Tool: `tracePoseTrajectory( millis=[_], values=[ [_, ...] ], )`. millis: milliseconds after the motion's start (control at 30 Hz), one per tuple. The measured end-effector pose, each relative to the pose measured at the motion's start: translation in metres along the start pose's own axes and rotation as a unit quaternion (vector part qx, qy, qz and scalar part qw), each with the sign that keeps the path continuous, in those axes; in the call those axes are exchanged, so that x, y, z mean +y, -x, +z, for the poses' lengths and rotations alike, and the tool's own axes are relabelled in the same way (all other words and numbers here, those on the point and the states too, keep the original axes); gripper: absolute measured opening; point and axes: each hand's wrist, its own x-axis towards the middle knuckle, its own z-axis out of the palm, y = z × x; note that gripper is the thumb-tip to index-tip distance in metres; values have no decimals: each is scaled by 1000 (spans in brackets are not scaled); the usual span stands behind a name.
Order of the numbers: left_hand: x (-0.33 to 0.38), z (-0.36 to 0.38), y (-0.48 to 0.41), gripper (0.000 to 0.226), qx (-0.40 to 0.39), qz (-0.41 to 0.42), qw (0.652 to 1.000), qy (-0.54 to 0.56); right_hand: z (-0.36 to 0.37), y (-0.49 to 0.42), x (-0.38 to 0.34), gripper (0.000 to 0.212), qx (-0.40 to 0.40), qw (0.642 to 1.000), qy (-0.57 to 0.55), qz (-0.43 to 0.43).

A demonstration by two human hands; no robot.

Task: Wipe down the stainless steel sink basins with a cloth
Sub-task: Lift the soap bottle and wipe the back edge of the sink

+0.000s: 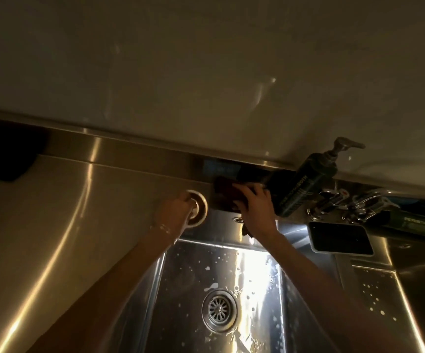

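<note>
Head view: the near sink basin (181,301) lies at 6 o'clock, between my forearms. It holds one round drain strainer (219,310) and a scatter of water drops and white flecks on its floor and walls. A second basin (374,296) shows in part at 4 o'clock, past a dividing wall, and it too is dotted with white flecks. My left hand (173,212) is just left of centre, its fingers curled onto one round fitting (197,208) set in the back ledge; how firmly they hold it I cannot tell. My right hand (254,205) is just right of centre, its fingers closed on one dark red cloth (225,193), pressing it flat against the back ledge above the near basin, at 12 o'clock from the strainer. Touching the far side of that hand stands one dark green pump bottle (308,184), and what is inside it cannot be seen. A second bottle (415,225) with the same lettering lies at 3 o'clock, cut off by the edge. That makes two bottles. Between them is one chrome tap (346,202), and just below it one dark-screened phone (341,238) rests on the ledge.
</note>
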Motion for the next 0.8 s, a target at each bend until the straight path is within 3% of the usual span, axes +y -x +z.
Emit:
tracePoseTrajectory(
  millis=[100, 200, 267, 333, 400, 467, 633, 800],
  values=[
    [-11, -18, 59, 32, 74, 57, 996, -5, 31, -28, -16, 41, -36, 998, 19, 54],
    [-30, -25, 96, 37, 64, 47, 997, 21, 60, -39, -39, 40, -23, 993, 34, 107],
    [-42, -25, 106, 35, 44, 13, 998, 34, 73, -38, -54, 42, -28, 997, 54, 54],
    [-47, -26, 106, 32, 42, -11, 998, 39, 82, -32, -61, 46, -56, 993, 83, -59],
    [-47, -25, 99, 27, 35, -27, 997, 64, 79, -24, -57, 50, -89, 974, 114, -172],
    [-43, -27, 85, 19, 36, -62, 993, 91, 70, -12, -39, 50, -98, 962, 130, -219],
    [-21, -28, 27, 22, 55, -86, 990, 100, 29, 46, 14, 40, -50, 987, 78, -129],
    [12, -19, -28, 21, 9, -97, 975, 200, 3, 107, 46, 44, 20, 994, 47, -97]
  ],
)
